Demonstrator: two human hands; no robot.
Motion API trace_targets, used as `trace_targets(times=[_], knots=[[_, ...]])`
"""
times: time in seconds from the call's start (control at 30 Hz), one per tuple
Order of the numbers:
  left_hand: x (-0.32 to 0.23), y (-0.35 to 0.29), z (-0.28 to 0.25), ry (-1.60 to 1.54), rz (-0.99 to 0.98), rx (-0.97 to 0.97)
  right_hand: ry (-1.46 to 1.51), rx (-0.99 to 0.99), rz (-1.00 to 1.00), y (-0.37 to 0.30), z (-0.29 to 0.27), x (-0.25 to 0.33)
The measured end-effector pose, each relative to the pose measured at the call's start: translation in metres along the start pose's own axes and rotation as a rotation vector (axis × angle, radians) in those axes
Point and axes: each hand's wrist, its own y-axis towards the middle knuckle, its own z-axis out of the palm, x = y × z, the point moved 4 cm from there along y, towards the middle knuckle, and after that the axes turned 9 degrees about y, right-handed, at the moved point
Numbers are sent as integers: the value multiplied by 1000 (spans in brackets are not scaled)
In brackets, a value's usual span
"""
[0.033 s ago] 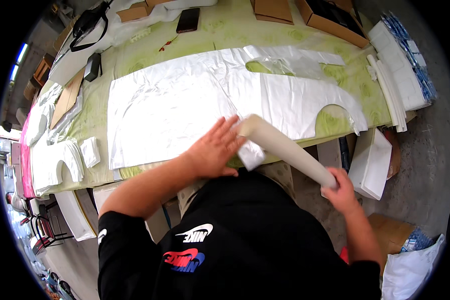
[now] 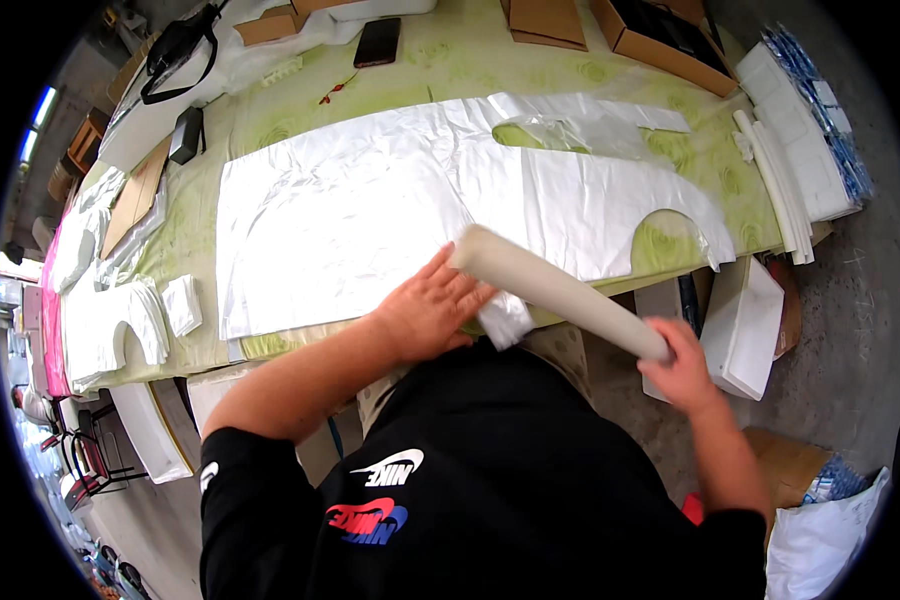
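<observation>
Your right grip [image 2: 682, 368] clamps the tube [image 2: 560, 287]; your left grip [image 2: 428, 315] is spread (tube contact unclear). Avoid dragging the sheet [image 2: 340, 225].

There was one left grip [image 2: 432, 308] and one right grip [image 2: 678, 366], two altogether; one beige tube [image 2: 558, 288]; one dark phone [image 2: 377, 42]; one black bag [image 2: 183, 42]; one surface [image 2: 490, 60]. White layers [image 2: 340, 225] were uncountable.

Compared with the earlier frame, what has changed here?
The beige tube's far end has swung slightly left; the right hand, gripping its near end, sits a bit higher in view. The left hand has shifted slightly toward the body. No visible release. White sheet and phone stayed put.
</observation>
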Motion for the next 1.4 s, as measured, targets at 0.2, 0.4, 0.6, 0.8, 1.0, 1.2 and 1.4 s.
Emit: trace_targets(times=[0.2,0.4,0.6,0.8,1.0,1.2,1.4], knots=[[-7,-13,-3,3,8,-248,-301,167,-368,135,27,55],[-13,-17,-7,-88,-33,-132,-413,81,-305,213,41,46],[-12,-24,-14,-175,-21,-70,-716,-352,-626,215,44,51],[-2,-26,-20,-470,-42,-413,-81,251,-856,147,138,107],[25,-26,-10,-1007,-434,-575,158,263,-493,175,162,112],[41,-18,-14,-835,-888,-378,76,211,2,202,163,128],[36,-21,-18,-342,-785,-418,-115,305,41,216,168,137]])
